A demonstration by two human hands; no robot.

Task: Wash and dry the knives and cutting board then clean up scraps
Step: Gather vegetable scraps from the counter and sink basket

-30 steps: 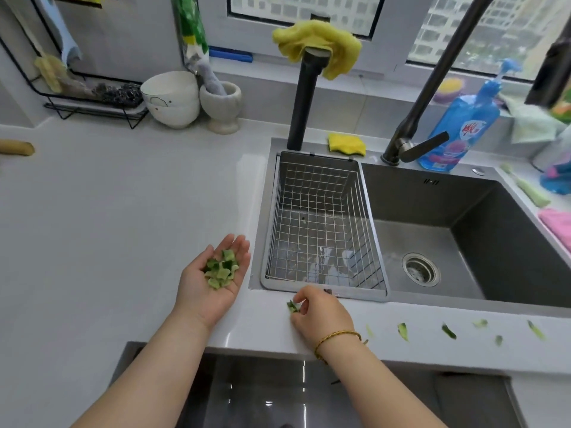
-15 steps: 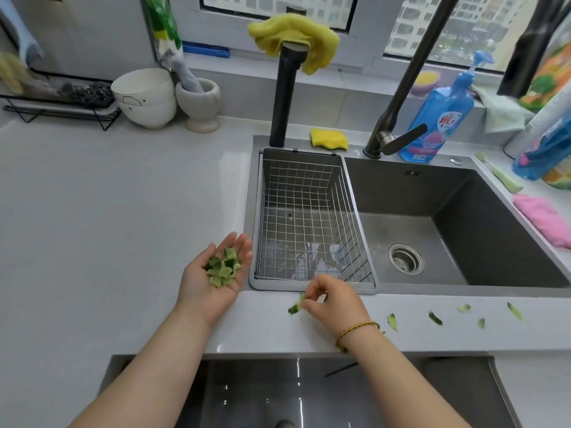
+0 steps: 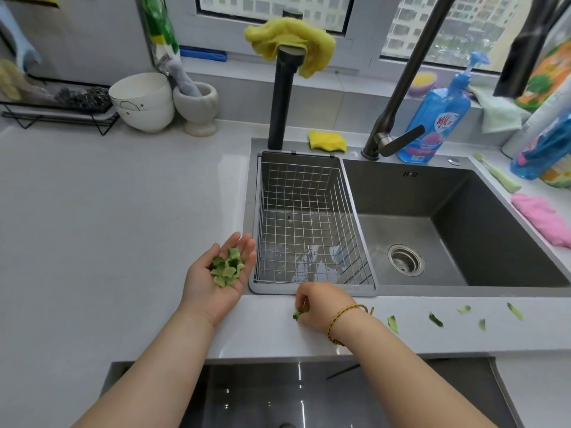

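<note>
On the counter (image 3: 92, 211) before the sink (image 3: 463, 291), our right hand (image 3: 321, 304) pinches a light, limp scrap (image 3: 298, 313) by its edge while our left hand (image 3: 216, 273), cupped with fingers together, holds the pile (image 3: 227, 267).

Pale grey countertop (image 3: 108, 211). Green scraps (image 3: 435, 319) lie scattered along its front edge, right of centre. Stacked white bowls (image 3: 142, 101) and a stone mortar (image 3: 197, 109) stand at the back.

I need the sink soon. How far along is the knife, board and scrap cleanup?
Washing can't be judged: no knives or board in view. In hand: left hand cups a pile of green scraps, right hand pinches another scrap at the counter. Left: several loose scraps along its front strip.
</note>
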